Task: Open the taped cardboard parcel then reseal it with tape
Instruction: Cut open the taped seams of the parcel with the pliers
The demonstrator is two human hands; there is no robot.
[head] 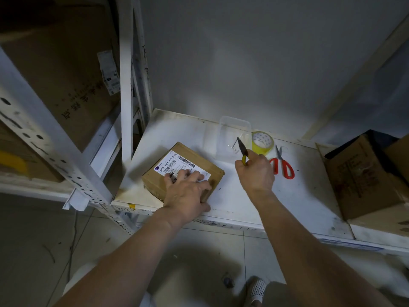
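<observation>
One cardboard parcel [183, 171] is being steadied on the white shelf [254, 196], near its front left corner, set diagonally with its long axis running from near left to far right and its shipping label [177, 166] facing up. The left hand [188, 191] is being laid flat on it, fingers spread. One yellow-handled cutter [242, 149] is being gripped in the right hand [255, 173], blade pointing away. One tape roll [262, 142], one pair of red scissors [282, 165] and one clear tray [234, 136] are being left beyond.
</observation>
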